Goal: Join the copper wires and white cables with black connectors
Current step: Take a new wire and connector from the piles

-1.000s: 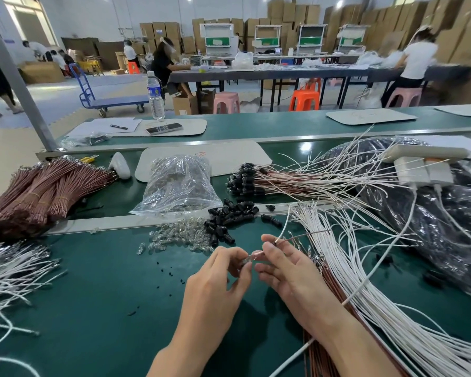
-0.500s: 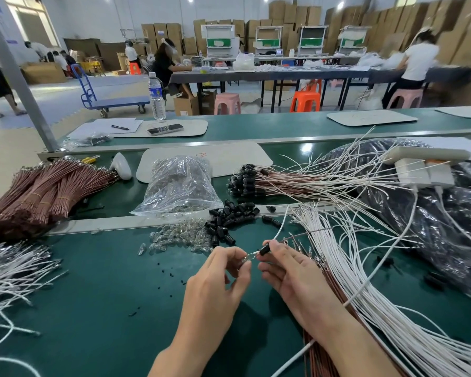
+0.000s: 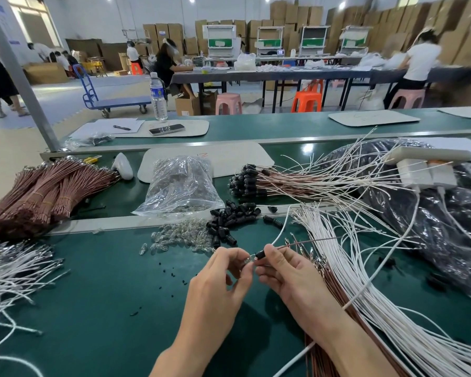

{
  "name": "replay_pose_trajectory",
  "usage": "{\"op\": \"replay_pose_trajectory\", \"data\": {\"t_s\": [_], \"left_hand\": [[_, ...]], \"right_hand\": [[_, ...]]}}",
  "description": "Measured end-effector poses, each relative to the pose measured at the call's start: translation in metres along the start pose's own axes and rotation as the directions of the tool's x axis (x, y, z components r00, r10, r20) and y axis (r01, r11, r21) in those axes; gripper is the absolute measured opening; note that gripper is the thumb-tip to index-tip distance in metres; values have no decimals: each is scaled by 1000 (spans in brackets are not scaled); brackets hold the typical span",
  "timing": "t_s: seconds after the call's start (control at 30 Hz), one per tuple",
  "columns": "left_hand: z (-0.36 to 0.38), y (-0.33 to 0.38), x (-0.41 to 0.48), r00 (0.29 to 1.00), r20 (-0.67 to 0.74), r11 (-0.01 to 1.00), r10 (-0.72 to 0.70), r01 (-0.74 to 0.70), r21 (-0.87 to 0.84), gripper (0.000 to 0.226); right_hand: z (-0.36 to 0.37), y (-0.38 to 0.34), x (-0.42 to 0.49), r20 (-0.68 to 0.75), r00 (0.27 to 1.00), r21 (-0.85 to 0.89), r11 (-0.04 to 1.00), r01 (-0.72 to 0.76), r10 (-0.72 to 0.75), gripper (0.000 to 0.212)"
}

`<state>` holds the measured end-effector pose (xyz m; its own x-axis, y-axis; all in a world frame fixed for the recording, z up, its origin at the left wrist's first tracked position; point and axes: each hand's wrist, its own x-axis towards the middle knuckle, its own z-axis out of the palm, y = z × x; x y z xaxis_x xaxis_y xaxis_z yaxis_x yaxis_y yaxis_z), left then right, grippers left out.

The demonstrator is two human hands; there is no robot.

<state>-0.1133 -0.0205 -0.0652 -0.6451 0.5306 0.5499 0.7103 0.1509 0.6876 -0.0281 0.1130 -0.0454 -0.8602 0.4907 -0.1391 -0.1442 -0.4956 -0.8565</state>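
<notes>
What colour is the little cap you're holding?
The connector is black, clearest in the head view.

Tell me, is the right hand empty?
No, the right hand pinches a black connector with a copper wire trailing from it, and the left hand pinches a clear bulb at its tip.

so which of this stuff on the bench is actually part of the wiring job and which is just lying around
Job: black connector in the right hand, small clear part in the left hand, loose black connectors, white cables, copper wire bundles.
Lying about: water bottle, phone, pen, power strip.
</notes>
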Motion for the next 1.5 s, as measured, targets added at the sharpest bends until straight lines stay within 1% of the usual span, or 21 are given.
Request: {"op": "replay_pose_trajectory", "data": {"t_s": [0.07,0.17,0.33,0.47,0.67,0.83,0.93,1.03,1.1,1.23,1.3,1.37,1.5], "left_hand": [[1,1,0,1000,3,1000,-4,4,-4,10],[2,0,0,1000,1,1000,-13,13,-4,9],[1,0,0,1000,5,1000,-28,28,-10,13],[0,2,0,1000,-3,1000,-23,23,-20,22],[1,-1,-1,999,-3,999,-38,38,-26,31],[3,-4,-1,998,-8,995,-70,69,-69,22],[3,-6,-1,997,-13,992,-80,78,-104,13],[4,-5,0,996,-29,988,-80,75,-133,11],[4,-5,1,997,-30,989,-75,71,-127,10],[3,-2,2,998,-31,997,-46,44,-65,8],[2,0,1,998,-9,997,-55,54,-49,13],[1,1,0,996,25,996,-84,84,-27,24],[1,2,2,985,107,989,-135,126,80,42]], "right_hand": [[0,0,0,-3,1000,9,1000,3,-3,35],[2,1,0,15,1000,22,1000,-3,3,22],[5,2,0,35,999,-13,1000,-7,7,22],[4,3,-1,33,999,-52,999,5,-3,22],[3,3,-2,44,999,-56,998,8,-6,23],[4,3,-3,47,999,-91,996,10,-5,18],[4,4,-2,49,999,-110,994,15,-10,20],[3,4,-1,46,999,-103,995,10,-6,23],[3,5,0,22,1000,-93,996,17,-15,26],[2,3,0,-40,998,-90,995,52,-56,22],[1,3,1,-58,996,-89,994,64,-69,22],[0,3,1,-83,993,-96,993,75,-83,23],[1,2,-1,-87,989,-161,981,107,-122,24]]}}
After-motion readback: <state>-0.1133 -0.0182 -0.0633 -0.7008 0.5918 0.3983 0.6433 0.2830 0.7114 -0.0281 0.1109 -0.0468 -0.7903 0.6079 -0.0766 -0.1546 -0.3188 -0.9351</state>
